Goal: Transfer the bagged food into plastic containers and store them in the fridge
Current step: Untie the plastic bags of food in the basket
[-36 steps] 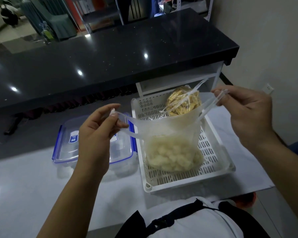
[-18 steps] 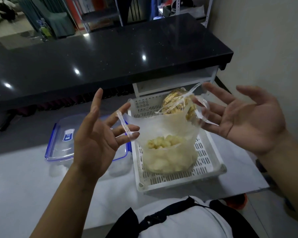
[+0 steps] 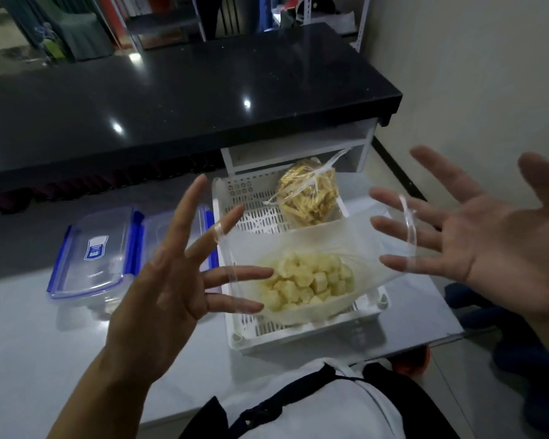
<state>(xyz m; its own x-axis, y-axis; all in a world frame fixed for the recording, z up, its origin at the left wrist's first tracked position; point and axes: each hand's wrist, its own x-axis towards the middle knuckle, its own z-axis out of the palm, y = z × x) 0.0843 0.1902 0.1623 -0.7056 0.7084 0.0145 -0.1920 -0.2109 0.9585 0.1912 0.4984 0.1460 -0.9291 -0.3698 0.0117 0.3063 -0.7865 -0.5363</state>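
A clear plastic bag (image 3: 298, 242) of pale food cubes (image 3: 308, 283) sits in a white slotted basket (image 3: 298, 340). Its mouth is stretched wide between my hands. My left hand (image 3: 159, 299) has straight, spread fingers, with one bag handle looped over them. My right hand (image 3: 495, 245) is spread the same way on the right, the other handle looped round its fingers. A second, tied bag of yellow sticks (image 3: 308, 198) lies at the back of the basket. A clear container with blue clips (image 3: 92, 251) stands lidded to the left.
A second blue-clipped container (image 3: 168, 226) stands beside the first, partly hidden behind my left hand. All rest on a white table (image 3: 29, 359). A raised black counter (image 3: 171, 99) runs behind it. A wall (image 3: 473, 74) closes the right side.
My hands stopped pinching the handles and spread their fingers inside the loops. The bag mouth went from narrow to wide, showing the cubes from above.
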